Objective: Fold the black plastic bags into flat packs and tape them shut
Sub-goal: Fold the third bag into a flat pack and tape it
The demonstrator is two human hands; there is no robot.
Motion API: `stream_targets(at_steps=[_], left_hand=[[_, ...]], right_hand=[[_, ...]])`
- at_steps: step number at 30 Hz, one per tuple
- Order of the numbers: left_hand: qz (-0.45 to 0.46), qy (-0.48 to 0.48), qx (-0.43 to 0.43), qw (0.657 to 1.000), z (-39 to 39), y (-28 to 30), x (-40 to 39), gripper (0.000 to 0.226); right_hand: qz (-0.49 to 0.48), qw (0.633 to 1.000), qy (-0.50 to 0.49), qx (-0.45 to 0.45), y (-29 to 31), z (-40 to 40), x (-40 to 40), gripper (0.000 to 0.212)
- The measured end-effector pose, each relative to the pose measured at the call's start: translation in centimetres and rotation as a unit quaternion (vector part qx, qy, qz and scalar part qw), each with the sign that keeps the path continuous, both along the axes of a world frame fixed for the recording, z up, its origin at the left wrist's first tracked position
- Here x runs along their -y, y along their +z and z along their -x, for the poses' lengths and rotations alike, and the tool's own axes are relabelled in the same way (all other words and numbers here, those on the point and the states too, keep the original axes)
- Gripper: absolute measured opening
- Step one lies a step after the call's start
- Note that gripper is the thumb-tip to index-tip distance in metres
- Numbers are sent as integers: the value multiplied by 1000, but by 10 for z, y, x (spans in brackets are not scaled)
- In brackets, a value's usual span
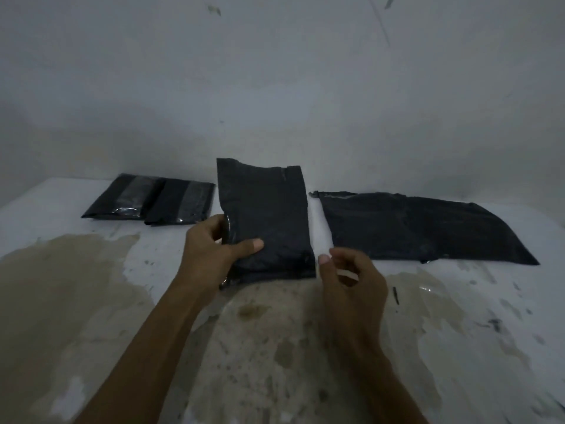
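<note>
Right hand (345, 270) hovers loosely curled, holding nothing, beside the pack (269, 221) that the left hand (214, 249) grips by its left edge, thumb on top.

Stained white table (91, 301), two taped packs (149, 200), flat black bag (412, 231)

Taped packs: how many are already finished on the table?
2. The left taped pack and the right taped pack lie side by side at far left; more could be hidden underneath.

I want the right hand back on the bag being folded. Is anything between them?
Nothing visible. The right hand hovers just right of the folded bag, which the left hand grips; only bare table lies between.
</note>
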State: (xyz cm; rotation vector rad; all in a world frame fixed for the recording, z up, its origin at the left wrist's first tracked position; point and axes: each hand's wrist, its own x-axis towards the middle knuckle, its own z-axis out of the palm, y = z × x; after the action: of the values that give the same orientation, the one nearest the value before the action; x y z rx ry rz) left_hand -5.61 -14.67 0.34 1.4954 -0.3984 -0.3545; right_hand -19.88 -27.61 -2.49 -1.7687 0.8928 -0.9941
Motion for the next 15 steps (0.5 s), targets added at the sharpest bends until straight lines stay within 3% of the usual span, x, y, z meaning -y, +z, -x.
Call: stream_targets(at_steps=[2,4,7,10,15], left_hand=[[6,-21,14,1000,18,0,-26,53],[14,-44,19,999,37,3,-43,57],[9,-71,24,997,53,4,-56,60],[21,-98,13,995,59,3,-63,59],[98,-64,-52,992,60,5,-64,30]], right_hand=[[-76,993,80,38,12,4,0,26],[-159,962,208,74,23,9,-2,40],[-214,907,343,116,32,13,-8,33],[-185,914,342,115,30,16,-14,22],[-180,922,331,91,25,20,-15,20]])
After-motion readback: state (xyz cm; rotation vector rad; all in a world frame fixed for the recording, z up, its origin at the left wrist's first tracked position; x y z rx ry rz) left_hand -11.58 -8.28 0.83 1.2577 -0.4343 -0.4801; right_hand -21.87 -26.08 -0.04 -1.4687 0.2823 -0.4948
